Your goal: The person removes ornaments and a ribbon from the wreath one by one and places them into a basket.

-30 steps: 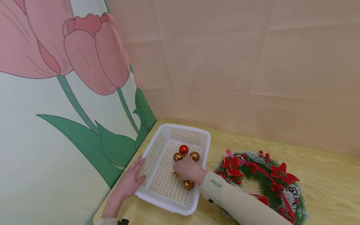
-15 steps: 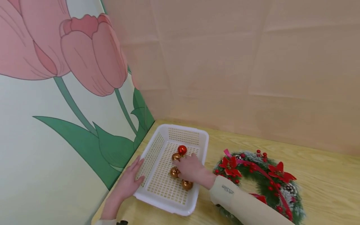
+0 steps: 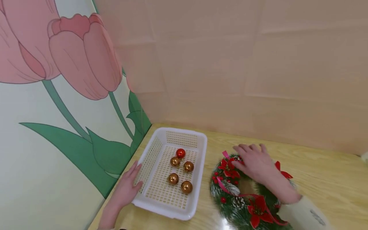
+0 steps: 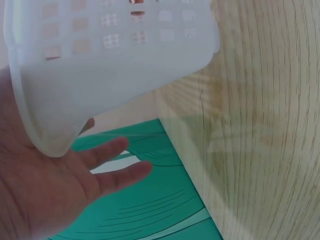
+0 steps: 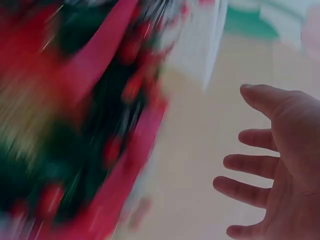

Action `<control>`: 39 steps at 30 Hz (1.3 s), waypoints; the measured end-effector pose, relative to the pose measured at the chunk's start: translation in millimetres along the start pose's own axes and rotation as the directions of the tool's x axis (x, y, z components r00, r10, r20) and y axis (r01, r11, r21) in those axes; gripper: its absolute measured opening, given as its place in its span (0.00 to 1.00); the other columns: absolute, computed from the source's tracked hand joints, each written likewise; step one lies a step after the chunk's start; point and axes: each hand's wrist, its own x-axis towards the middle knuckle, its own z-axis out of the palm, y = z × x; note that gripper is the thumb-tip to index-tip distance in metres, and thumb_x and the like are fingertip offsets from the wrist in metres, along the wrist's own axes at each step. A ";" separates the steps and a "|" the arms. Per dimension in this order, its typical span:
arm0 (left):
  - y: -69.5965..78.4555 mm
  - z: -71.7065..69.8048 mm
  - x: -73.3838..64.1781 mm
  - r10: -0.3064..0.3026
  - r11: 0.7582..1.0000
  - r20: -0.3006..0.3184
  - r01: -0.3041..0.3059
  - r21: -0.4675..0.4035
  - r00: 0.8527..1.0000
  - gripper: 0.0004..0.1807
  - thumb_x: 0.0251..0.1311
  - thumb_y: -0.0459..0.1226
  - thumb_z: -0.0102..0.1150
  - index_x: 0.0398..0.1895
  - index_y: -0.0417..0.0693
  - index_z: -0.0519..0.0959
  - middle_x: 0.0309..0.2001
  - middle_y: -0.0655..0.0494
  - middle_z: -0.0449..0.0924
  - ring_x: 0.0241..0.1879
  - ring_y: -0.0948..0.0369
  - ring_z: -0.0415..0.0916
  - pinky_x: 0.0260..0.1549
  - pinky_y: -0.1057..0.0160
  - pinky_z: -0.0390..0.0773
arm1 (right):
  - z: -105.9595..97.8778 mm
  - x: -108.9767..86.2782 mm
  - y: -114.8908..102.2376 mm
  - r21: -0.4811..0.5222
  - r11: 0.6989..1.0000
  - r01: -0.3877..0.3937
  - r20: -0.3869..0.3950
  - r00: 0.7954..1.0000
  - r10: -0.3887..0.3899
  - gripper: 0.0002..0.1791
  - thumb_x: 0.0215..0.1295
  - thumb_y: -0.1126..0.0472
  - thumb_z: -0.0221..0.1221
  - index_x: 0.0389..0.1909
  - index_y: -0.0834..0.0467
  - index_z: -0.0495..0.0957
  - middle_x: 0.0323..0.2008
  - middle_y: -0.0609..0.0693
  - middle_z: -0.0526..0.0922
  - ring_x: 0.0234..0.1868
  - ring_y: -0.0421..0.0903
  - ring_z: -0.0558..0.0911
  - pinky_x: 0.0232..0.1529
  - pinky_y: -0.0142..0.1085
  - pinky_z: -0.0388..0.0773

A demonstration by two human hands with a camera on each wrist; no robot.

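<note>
A white plastic basket (image 3: 162, 212) with slotted walls stands on the table, holding one red bauble (image 3: 180, 153) and several gold baubles (image 3: 173, 179). At its left side rests my left hand (image 3: 125, 190), thumb by the rim. The left wrist view has the basket's rim crossing this palm, while the fingers (image 4: 122, 177) extend straight below it. Over the far part of a green Christmas wreath (image 3: 228, 204) is my right hand (image 3: 257, 164), holding nothing. Its fingers are spread in the right wrist view, beside the blurred wreath (image 5: 112, 150).
Red poinsettias (image 3: 257, 210), berries, pinecones and a pink ribbon decorate the wreath, which lies right of the basket. A tulip-printed wall (image 3: 95, 166) borders the wooden table (image 3: 330, 179) on the left; a beige covering (image 3: 215, 64) hangs behind it.
My right hand has left the baubles in the basket and moved right, over the wreath. The baubles are now uncovered. My left hand stays at the basket's side.
</note>
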 end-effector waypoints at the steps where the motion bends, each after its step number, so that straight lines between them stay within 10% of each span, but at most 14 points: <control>1: 0.4 0.0 -0.3 0.001 1.000 -0.003 -0.001 -0.003 1.000 0.37 0.63 0.31 0.66 0.75 0.35 0.66 0.78 0.39 0.56 0.67 0.34 0.66 0.60 0.36 0.70 | -1.7 -10.5 15.0 0.004 0.999 -0.041 -0.001 0.999 0.041 0.34 0.66 0.43 0.67 0.64 0.60 0.77 0.58 0.62 0.80 0.53 0.68 0.79 0.56 0.73 0.64; 7: 3.5 1.4 -1.3 0.002 1.000 -0.002 -0.002 -0.030 1.000 0.37 0.62 0.31 0.66 0.74 0.35 0.66 0.78 0.39 0.56 0.68 0.34 0.65 0.60 0.35 0.70 | -2.9 -78.4 99.7 0.044 0.959 -0.281 0.044 0.959 0.279 0.36 0.70 0.41 0.62 0.64 0.66 0.72 0.60 0.70 0.74 0.51 0.75 0.73 0.46 0.72 0.67; 12: 2.2 0.9 -5.0 -0.007 1.000 -0.007 0.007 -0.024 1.000 0.36 0.62 0.31 0.65 0.74 0.35 0.66 0.77 0.39 0.57 0.69 0.34 0.64 0.61 0.34 0.69 | 10.5 -119.5 130.1 0.175 0.889 -0.424 0.136 0.904 0.405 0.39 0.75 0.42 0.58 0.65 0.74 0.66 0.59 0.79 0.68 0.53 0.81 0.67 0.47 0.73 0.65; 25: -2.9 2.0 -8.1 0.022 0.999 -0.018 -0.022 -0.032 1.000 0.37 0.61 0.30 0.66 0.74 0.33 0.66 0.76 0.36 0.57 0.68 0.33 0.64 0.61 0.34 0.68 | 43.3 -143.0 106.5 0.450 0.737 -0.505 0.269 0.863 0.428 0.41 0.81 0.46 0.50 0.71 0.78 0.55 0.62 0.84 0.61 0.55 0.80 0.70 0.44 0.68 0.73; 39: -4.1 -5.5 1.1 0.069 0.998 -0.004 -0.069 -0.010 0.998 0.36 0.60 0.29 0.67 0.72 0.33 0.68 0.75 0.33 0.59 0.66 0.32 0.67 0.58 0.34 0.71 | 66.5 -150.4 94.0 0.529 0.676 -0.513 0.319 0.858 0.402 0.37 0.83 0.48 0.45 0.70 0.80 0.57 0.63 0.85 0.61 0.56 0.81 0.71 0.48 0.67 0.75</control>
